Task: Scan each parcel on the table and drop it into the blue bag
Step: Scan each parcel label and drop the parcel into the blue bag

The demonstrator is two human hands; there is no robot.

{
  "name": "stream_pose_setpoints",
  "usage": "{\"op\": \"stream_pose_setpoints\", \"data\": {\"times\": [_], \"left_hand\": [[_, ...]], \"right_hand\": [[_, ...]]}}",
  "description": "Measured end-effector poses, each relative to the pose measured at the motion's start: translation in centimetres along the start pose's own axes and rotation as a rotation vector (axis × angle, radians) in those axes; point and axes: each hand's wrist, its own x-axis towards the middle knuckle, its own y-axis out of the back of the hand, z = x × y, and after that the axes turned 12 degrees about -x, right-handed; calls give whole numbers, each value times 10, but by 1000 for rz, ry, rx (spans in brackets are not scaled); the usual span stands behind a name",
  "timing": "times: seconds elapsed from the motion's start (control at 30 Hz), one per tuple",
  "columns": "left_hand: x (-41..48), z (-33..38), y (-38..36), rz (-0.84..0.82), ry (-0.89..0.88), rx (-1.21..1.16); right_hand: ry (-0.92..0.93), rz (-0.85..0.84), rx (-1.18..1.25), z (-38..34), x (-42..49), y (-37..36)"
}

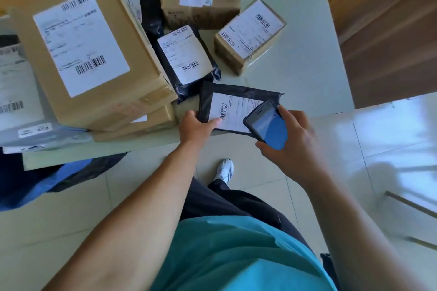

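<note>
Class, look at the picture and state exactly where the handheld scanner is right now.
In the head view, the handheld scanner is in the right hand, right of centre, held over the label of the flat black parcel at the table's near edge.

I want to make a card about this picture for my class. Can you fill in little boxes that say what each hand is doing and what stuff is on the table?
left hand: grips the near left edge of the flat black parcel
right hand: holds a scanner phone over that parcel's label
table: pale, with brown boxes and black mailers on it
biggest box: brown, at the left, stacked on others
small box: brown, far right, alone
blue bag: on the floor, left of the person
</note>
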Motion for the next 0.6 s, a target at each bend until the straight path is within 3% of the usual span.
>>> {"op": "stream_pose_setpoints", "data": {"times": [0.1, 0.33, 0.6], "left_hand": [[1, 0, 4, 31, 22, -90], [2, -7, 11, 168, -106, -104], [-38, 36, 21, 182, -455, 17]], "right_hand": [[19, -63, -72, 2, 1, 3], [37, -104, -168, 2, -3, 11], [69, -37, -219, -8, -8, 20]]}}
